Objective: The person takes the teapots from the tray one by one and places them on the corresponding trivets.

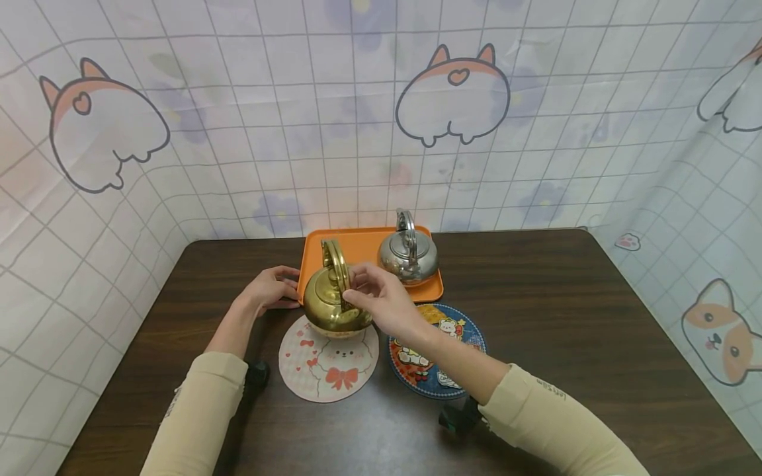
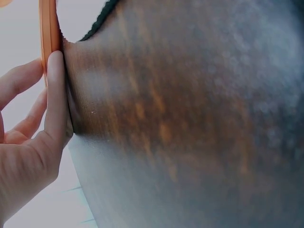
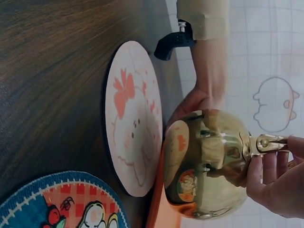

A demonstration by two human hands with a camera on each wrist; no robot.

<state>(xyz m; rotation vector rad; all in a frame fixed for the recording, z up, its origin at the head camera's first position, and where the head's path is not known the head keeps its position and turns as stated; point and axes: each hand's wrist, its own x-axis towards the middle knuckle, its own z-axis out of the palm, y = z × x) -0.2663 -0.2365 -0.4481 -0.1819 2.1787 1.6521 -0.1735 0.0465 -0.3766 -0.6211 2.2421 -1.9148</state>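
My right hand (image 1: 381, 297) grips the upright handle of a shiny gold kettle (image 1: 336, 301), fingers curled around it. In the head view the kettle overlaps the front left corner of an orange tray (image 1: 363, 246) and the back of a pink round placemat (image 1: 324, 377). The right wrist view has the kettle's mirror-like body (image 3: 213, 166) with its base close over the tray. My left hand (image 1: 270, 289) is at the tray's left rim, which the left wrist view shows between thumb and fingers (image 2: 21, 80). On the tray's right side stands a silver kettle (image 1: 407, 254).
A blue round placemat (image 1: 437, 385) with cartoon figures lies right of the pink one, partly under my right forearm. The dark wooden table (image 1: 536, 317) meets a hanging white grid-patterned cloth (image 1: 357, 132) at the back and sides.
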